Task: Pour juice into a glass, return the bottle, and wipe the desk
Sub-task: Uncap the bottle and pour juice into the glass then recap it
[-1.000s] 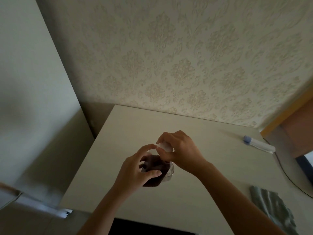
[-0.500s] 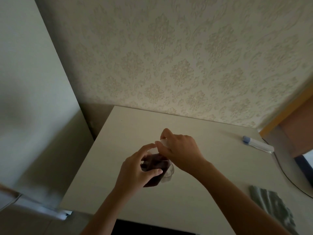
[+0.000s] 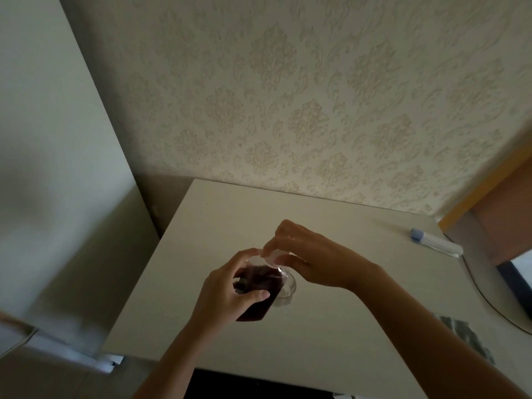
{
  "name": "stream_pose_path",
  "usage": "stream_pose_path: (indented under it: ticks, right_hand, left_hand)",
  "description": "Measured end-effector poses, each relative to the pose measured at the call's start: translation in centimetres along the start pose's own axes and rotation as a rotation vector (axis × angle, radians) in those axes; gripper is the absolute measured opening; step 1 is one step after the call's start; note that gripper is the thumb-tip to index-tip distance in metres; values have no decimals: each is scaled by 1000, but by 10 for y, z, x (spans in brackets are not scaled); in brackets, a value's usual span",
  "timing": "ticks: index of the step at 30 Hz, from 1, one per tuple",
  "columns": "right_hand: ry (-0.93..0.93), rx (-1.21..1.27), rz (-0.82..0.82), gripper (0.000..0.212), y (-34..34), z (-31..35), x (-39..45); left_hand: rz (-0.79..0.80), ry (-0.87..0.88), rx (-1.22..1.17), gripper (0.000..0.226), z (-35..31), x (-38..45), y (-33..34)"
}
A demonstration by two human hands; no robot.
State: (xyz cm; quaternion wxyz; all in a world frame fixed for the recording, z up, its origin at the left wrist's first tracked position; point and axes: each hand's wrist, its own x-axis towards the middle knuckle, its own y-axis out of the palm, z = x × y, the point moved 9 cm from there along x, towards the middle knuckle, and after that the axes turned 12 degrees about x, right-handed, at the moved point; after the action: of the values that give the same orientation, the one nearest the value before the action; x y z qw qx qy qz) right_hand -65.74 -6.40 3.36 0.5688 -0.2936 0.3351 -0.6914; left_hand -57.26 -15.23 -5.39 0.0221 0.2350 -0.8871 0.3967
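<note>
Bottle (image 3: 260, 295) of dark juice, gripped by left hand (image 3: 230, 292); right hand (image 3: 313, 260) pinches its pale cap (image 3: 273, 257).

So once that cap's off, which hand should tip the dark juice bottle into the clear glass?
Left. The left hand already grips the dark juice bottle, right beside the clear glass; the right hand is pinching the pale cap.
</note>
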Motion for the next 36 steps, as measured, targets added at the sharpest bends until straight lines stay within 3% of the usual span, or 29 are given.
stream_pose_path:
  ticks: [6, 11, 17, 23, 28, 32, 36]
  right_hand:
    - [63, -115, -65, 54, 0, -3, -2]
    - [62, -234, -105, 43, 2, -7, 2]
    - [139, -236, -118, 66, 4, -24, -3]
    - [35, -132, -110, 41, 17, -31, -6]
    - [11, -8, -308, 40, 12, -51, -19]
    - [110, 190, -527, 34, 24, -92, -47]
    - [338, 236, -591, 33, 65, -146, -79]
  left_hand:
    - [-1, 7, 20, 72, 1, -2, 0]
    - [9, 38, 51, 73, -4, 1, 2]
    - [34, 21, 56, 72, 2, 0, 11]
    - [87, 2, 49, 72, 14, -3, 24]
    - [76, -53, 43, 74, 32, -7, 30]
    - [69, -109, 45, 75, 50, -7, 37]
    - [72, -169, 19, 74, 66, -6, 44]
